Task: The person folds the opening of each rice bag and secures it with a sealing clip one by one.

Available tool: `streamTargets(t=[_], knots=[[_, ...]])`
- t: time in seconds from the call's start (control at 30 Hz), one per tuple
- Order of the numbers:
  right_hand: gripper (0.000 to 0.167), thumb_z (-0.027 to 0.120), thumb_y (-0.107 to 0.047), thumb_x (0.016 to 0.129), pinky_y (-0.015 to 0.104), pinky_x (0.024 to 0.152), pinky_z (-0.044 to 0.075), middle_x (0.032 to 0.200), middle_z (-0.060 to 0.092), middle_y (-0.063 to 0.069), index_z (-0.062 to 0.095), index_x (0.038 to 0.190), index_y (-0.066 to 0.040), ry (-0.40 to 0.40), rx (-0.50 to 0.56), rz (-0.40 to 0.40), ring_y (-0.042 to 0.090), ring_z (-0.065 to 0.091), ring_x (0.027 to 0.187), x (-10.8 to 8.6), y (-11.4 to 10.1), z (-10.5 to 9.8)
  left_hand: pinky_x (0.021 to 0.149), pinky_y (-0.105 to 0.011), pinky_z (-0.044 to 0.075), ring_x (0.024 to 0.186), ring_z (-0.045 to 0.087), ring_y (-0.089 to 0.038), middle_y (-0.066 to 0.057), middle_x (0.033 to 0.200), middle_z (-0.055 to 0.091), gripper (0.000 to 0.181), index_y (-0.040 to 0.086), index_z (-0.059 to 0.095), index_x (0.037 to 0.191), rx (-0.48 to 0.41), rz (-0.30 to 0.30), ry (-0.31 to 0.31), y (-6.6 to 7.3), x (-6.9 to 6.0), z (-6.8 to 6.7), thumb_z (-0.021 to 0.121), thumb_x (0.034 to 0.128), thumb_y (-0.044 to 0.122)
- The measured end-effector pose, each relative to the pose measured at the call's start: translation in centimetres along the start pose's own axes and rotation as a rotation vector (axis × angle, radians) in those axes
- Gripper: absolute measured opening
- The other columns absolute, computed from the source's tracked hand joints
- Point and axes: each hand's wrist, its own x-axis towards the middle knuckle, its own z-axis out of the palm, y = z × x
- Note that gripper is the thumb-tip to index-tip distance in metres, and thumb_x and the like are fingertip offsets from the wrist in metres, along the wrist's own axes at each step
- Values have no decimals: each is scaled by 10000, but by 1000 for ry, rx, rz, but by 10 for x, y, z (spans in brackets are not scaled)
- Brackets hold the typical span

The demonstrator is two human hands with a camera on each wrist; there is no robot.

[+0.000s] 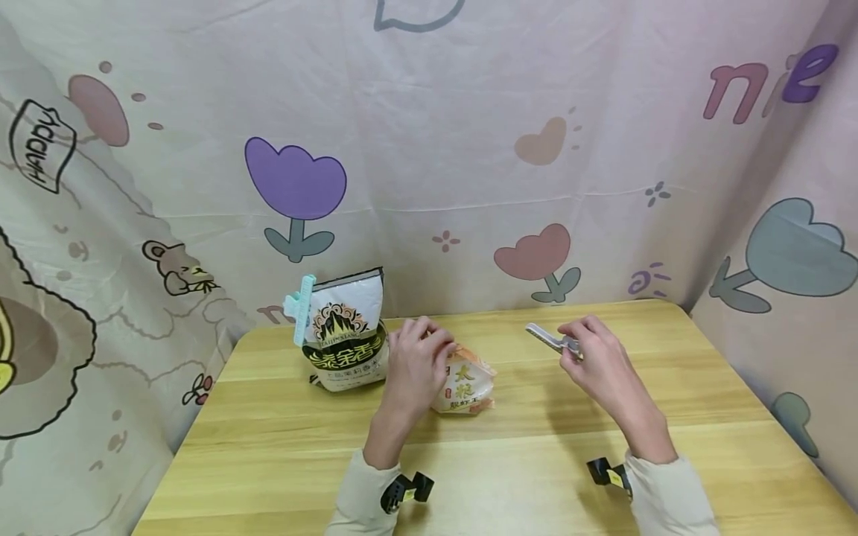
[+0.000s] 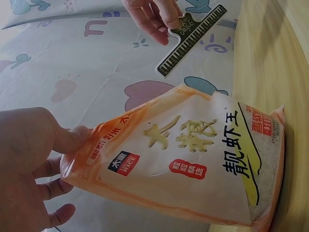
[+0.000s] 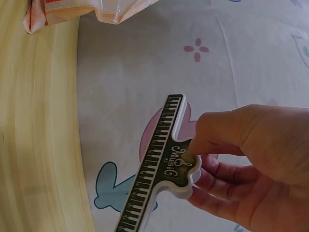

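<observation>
An orange and white bag of rice [image 2: 193,145] stands on the table, its top pinched between the thumb and fingers of my left hand [image 1: 418,365]. In the left wrist view that hand [image 2: 29,159] grips the folded upper edge. My right hand [image 1: 606,372] holds a bag clip [image 3: 159,159] by its handle, off to the right of the bag and above the table. Piano keys and the word "Music" are printed on the clip. Its long bar points away from the fingers [image 3: 217,140]; whether its jaws are parted is unclear.
To the left stands a second rice bag [image 1: 348,335], black and white, with a mint-green clip [image 1: 304,309] on its upper left edge. A wooden table [image 1: 523,476] lies under everything. Printed cloth [image 1: 429,171] hangs behind and at both sides.
</observation>
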Motion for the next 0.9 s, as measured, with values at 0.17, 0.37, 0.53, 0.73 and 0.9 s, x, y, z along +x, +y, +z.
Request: streamTargets(t=[0.17,0.37,0.53,0.73,0.9], knots=[[281,712,115,782,372,618,549,1014,626,177,709,1061,79,15,0,3,250,611,766,-1,-2,1,872,-451,393,985,553,-221,7,978,633,36,122,774,922,-1,-5,-10,0,0,1,763,929,156],[263,707,133,783,354,626,565,1016,619,168,715,1038,69,34,5,-24,256,612,796,0,-6,4,872,-444,391,986,556,-223,2,981,640,34,120,777,930,0,0,2,0,1,1,787,899,132],[275,696,141,779,379,656,576,1023,617,179,700,1045,71,40,19,-14,278,615,826,0,-9,7,879,-445,387,995,557,-223,2,994,643,40,117,778,935,-11,-2,-5,-1,0,2,763,924,152],[282,690,140,765,430,670,552,1000,618,180,682,1034,56,88,4,-27,289,603,818,1,-10,10,882,-450,386,994,556,-228,0,998,644,35,119,776,924,-16,-6,-9,-2,0,1,762,926,151],[258,683,131,770,426,646,551,996,604,164,676,1015,49,119,7,-40,284,611,803,1,-9,9,877,-450,390,988,558,-223,0,990,644,28,118,774,919,-12,-1,-3,-1,0,2,773,917,147]])
